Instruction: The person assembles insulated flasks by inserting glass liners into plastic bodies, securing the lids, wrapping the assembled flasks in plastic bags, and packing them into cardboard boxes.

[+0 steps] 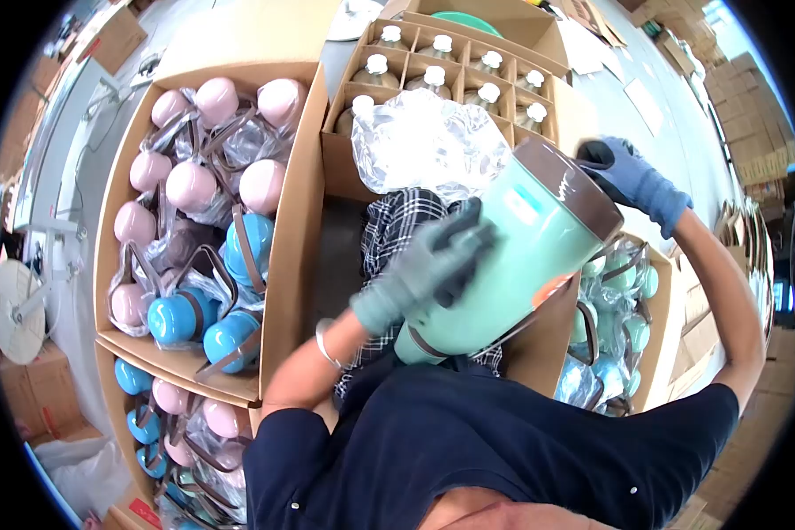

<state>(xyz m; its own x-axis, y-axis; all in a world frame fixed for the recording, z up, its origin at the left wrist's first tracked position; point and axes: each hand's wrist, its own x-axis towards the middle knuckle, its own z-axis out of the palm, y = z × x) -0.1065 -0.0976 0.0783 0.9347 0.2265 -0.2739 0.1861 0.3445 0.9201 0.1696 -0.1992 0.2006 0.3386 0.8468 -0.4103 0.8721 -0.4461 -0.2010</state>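
A large mint-green jug with a brown end band leans tilted across my lap, a pale label and an orange patch on its side. My left hand, in a grey glove with dark palm, lies on the jug's side, its blurred fingers spread apart. At the brown end, my right hand, in a blue-grey glove, has its fingers curled against the rim; motion smears them somewhat. Crumpled clear plastic lies just beyond the jug, over the front of a divided carton.
An open carton of bagged pink and blue jugs stands at my left, another below it. At my right is a carton of bagged mint jugs. Ahead, the divided carton holds several white-capped bottles. A fan is far left.
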